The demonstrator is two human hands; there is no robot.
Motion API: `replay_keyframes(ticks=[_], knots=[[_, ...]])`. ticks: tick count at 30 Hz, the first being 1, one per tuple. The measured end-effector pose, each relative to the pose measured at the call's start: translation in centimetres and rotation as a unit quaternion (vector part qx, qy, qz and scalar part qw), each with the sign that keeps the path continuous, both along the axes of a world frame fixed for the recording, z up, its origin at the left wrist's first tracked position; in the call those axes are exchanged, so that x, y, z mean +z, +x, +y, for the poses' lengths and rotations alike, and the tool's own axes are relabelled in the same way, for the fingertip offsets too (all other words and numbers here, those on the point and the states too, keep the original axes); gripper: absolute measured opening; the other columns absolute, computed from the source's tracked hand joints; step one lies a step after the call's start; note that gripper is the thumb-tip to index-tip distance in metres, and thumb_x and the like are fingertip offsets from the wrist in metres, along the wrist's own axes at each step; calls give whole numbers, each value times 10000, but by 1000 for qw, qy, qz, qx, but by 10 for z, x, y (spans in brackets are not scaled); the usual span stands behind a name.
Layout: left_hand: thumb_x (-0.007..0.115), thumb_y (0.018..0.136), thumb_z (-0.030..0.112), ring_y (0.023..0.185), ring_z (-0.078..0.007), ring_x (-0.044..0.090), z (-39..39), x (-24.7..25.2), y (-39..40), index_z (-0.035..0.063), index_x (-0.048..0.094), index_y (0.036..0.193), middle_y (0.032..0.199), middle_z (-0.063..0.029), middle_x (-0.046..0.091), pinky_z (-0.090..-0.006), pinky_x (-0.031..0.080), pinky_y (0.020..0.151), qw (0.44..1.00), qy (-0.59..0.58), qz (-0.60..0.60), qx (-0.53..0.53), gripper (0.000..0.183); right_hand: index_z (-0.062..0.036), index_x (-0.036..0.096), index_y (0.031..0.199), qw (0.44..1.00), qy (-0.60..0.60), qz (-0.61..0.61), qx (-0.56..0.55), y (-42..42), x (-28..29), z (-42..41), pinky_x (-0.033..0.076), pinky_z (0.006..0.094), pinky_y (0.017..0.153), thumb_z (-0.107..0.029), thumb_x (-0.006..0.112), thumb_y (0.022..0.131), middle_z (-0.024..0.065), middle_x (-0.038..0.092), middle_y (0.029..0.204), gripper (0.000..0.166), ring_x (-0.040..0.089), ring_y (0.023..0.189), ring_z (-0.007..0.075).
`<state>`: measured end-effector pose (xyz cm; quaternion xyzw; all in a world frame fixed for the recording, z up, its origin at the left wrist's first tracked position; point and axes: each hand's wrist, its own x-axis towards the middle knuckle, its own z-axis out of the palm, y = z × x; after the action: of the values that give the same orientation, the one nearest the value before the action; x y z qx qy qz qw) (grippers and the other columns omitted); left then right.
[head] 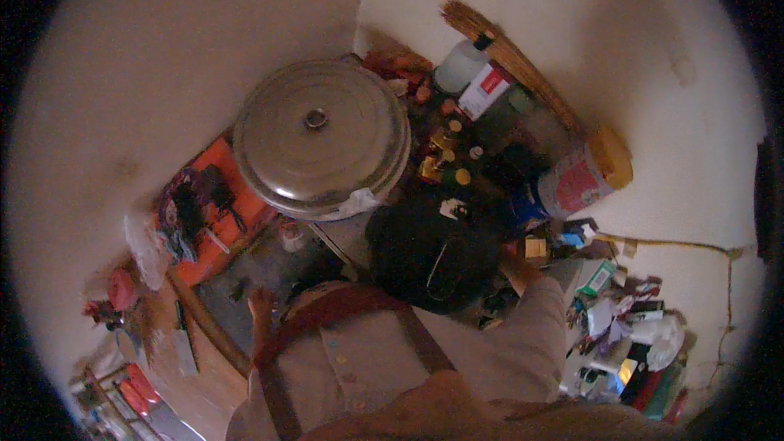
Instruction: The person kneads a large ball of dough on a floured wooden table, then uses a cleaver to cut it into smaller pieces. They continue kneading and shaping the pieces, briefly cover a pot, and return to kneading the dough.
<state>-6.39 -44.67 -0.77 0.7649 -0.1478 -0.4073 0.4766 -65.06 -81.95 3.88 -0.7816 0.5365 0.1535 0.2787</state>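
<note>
My right hand reaches down from a pale sleeve at the right edge of a large dark round object. Shadow hides its fingers, so whether it grips that object is unclear. What looks like my left hand is low at the left of my body, over the dim grey floor; its grip cannot be made out. A big round metal lid with a small ring-shaped knob covers a wide vessel ahead of me. A pale scrap of plastic or paper lies on its near rim.
Bottles with yellowish caps, a white jug, a red-and-white box and a straw broom stand by the wall. An orange surface holds dark items at left. A printed tub and mixed clutter are at right.
</note>
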Motion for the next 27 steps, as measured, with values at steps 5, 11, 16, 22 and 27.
replay_keyframes(ticks=[5,11,16,22,27], knots=[[550,941,253,594,-227,648,23,-50,14,-8,636,900,742,-135,674,-360,510,530,997,21,-68,-1,278,-66,606,1186,1000,8,20,18,-7,8,7,519,452,740,-174,583,921,188,672,1012,286,639,949,381],[562,917,286,647,-253,664,37,-93,18,4,667,967,788,-170,676,-406,514,603,947,54,-294,-119,306,-68,613,1175,995,-2,74,63,-23,46,11,518,449,734,-184,578,930,186,675,997,273,643,933,380],[590,922,281,686,-225,652,11,11,-9,2,665,976,788,-142,671,-407,514,607,988,103,-119,0,294,-69,619,1166,971,-46,184,146,-23,138,-7,517,446,728,-193,574,938,185,677,984,263,646,921,379],[629,905,220,726,-262,656,43,16,3,0,627,971,834,-162,666,-411,514,639,997,4,-43,64,230,-70,627,1155,907,-228,231,269,103,288,-6,516,444,722,-203,569,947,183,680,969,253,650,905,378],[624,893,191,796,-391,636,102,26,1,-3,597,935,873,-206,658,-439,510,710,974,-35,-148,170,200,-60,638,1091,877,-396,-32,268,323,346,61,506,445,712,-234,557,967,186,679,933,229,649,844,381]])
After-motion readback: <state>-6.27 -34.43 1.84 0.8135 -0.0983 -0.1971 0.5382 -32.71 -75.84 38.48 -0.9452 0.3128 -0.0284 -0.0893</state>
